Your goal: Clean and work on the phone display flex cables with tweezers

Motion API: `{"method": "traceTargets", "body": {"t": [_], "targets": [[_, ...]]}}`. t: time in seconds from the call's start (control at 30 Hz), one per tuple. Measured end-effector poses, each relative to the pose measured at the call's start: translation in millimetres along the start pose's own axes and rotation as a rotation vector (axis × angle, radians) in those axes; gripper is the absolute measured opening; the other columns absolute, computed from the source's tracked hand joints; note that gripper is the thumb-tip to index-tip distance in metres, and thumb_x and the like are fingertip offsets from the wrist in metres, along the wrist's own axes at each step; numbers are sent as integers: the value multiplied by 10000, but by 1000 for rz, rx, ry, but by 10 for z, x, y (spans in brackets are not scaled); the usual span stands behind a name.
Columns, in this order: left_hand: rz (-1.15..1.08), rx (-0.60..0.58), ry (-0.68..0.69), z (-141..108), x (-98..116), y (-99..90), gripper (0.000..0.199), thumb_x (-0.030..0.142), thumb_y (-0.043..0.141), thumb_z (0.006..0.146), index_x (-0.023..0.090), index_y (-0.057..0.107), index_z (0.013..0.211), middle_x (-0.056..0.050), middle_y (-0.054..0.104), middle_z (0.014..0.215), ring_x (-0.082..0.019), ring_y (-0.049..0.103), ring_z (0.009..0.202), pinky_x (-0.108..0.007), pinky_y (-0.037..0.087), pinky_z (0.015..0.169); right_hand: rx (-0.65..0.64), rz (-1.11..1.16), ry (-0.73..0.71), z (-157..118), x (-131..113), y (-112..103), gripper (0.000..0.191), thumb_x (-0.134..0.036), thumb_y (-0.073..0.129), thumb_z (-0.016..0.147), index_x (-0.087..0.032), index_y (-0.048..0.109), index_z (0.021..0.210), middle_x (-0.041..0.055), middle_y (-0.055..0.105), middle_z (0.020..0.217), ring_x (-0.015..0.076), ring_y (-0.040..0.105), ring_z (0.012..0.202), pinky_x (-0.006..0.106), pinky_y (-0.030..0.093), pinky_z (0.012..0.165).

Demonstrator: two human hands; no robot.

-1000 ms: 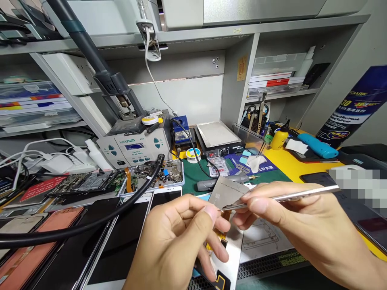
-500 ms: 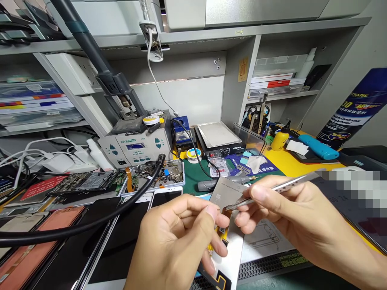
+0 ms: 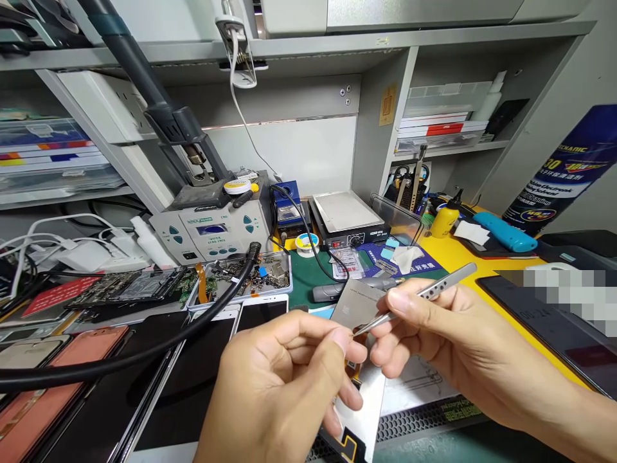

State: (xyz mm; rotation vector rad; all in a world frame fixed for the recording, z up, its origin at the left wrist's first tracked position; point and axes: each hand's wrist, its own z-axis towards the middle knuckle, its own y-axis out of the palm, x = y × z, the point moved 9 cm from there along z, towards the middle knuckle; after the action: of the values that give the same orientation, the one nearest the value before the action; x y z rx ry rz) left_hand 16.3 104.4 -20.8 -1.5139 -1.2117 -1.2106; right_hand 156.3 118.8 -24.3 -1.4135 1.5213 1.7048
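Observation:
My left hand (image 3: pixel 284 379) is closed, thumb and index fingertip pinched together; what lies between them is too small or hidden to make out. My right hand (image 3: pixel 448 334) grips a pair of metal tweezers (image 3: pixel 446 281) with holes along the handle. The tweezer tips point left and meet the left fingertips. Behind and below the fingers is a silver-backed phone screen panel (image 3: pixel 372 392), tilted, with orange and black flex cable (image 3: pixel 351 444) along its lower part. The left hand covers part of this panel.
A thick black hose (image 3: pixel 193 341) crosses the left over several dark screens. Behind stand a hot air station (image 3: pixel 212 231), a tray of circuit boards (image 3: pixel 289 283) and a heating plate (image 3: pixel 347 215). A phone (image 3: pixel 540 321) lies right, near a spray can (image 3: pixel 559 173).
My right hand has shifted slightly left, and the tweezers point more steeply down, their tips now at the left fingertips. My left hand keeps its pinch. The view has shifted slightly.

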Motion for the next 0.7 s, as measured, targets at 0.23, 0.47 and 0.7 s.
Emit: {"method": "traceTargets", "body": {"t": [0.23, 0.47, 0.7], "targets": [[-8, -6, 13, 3, 26, 12, 209, 292, 613, 847, 156, 739, 751, -49, 707, 555, -121, 610, 432, -176, 506, 437, -18, 9, 11, -40, 13, 1, 213, -322, 695, 872, -153, 773, 768, 61, 789, 730, 117, 734, 597, 167, 587, 654], [-9, -38, 22, -19, 28, 33, 215, 289, 598, 863, 151, 741, 785, -47, 714, 574, -112, 604, 428, -170, 507, 439, -3, -7, 24, -9, 11, 11, 251, -341, 697, 870, -131, 777, 757, 67, 781, 661, 118, 737, 589, 158, 587, 656], [-23, -29, 14, -29, 20, 29, 215, 307, 609, 858, 153, 745, 795, -44, 718, 569, -120, 624, 443, -168, 514, 439, -30, -1, -4, 48, 32, -21, 282, -396, 724, 827, -133, 785, 744, 100, 790, 671, 128, 746, 558, 139, 596, 625]]}}
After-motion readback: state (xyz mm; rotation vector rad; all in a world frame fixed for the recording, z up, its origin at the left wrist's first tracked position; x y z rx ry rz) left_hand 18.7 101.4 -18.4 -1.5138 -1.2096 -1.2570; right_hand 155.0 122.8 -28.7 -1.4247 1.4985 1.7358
